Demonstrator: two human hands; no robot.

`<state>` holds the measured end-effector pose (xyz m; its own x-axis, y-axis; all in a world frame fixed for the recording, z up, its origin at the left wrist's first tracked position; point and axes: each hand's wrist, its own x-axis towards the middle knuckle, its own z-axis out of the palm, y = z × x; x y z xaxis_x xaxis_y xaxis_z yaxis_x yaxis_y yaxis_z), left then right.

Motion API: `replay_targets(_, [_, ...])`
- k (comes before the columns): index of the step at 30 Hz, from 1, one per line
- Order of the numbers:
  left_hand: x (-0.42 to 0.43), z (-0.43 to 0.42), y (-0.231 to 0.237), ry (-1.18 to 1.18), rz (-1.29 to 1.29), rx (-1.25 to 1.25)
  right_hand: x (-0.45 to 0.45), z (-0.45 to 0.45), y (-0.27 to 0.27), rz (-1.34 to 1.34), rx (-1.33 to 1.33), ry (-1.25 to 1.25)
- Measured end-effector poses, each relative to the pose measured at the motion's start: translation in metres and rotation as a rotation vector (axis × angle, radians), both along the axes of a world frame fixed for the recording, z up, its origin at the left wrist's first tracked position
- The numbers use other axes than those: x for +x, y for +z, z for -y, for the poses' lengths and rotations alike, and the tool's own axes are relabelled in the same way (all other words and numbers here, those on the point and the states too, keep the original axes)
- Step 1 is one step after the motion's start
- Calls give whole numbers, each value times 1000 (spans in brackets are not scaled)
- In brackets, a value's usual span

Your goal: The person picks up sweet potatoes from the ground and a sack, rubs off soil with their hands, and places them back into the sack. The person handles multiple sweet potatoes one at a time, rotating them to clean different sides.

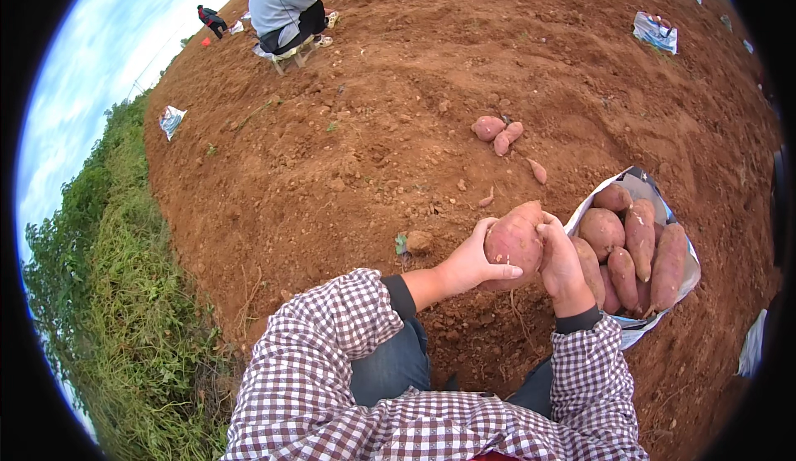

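A large reddish-pink sweet potato (515, 243) is held up between both hands, above the soil in front of my knees. My left hand (474, 265) grips its left side, thumb across the lower front. On its right side, my right hand (559, 259) holds it with the thumb near the top; some fingers are hidden behind it. Close to the right wrist stands an open woven plastic bag (689, 280) holding several sweet potatoes (601, 234). Farther ahead on the soil lie a small cluster of sweet potatoes (488, 127), a single small one (537, 171) and a thin one (487, 198).
A person (283, 13) sits on a low stool (292, 54) at the upper left; other people are farther back. Several white bags, including one at the upper right (655, 33), stand about the reddish soil. Green vines (137, 274) border the left. A clod (420, 242) lies near my left forearm.
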<state>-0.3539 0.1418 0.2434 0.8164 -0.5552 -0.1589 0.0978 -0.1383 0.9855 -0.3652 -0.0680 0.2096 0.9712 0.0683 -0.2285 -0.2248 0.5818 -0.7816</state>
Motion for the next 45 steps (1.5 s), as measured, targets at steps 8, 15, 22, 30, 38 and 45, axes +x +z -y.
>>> replay_targets(8, [-4,4,2,25,-9,-50,-4,3,1,15,5,-8])
replay_targets(15, [-5,5,3,16,-19,-21,-7,3,7,1,-32,-26])
replay_targets(22, [-5,6,1,12,-44,-48,-7,2,9,12,-13,-6])
replay_targets(30, [-4,7,4,18,-72,-40,-7,3,17,34,18,11])
replay_targets(38, [-4,8,-1,22,-98,-77,-5,5,14,24,2,19])
replay_targets(45, [-3,8,-1,-17,-40,28,-2,6,7,8,-91,-1])
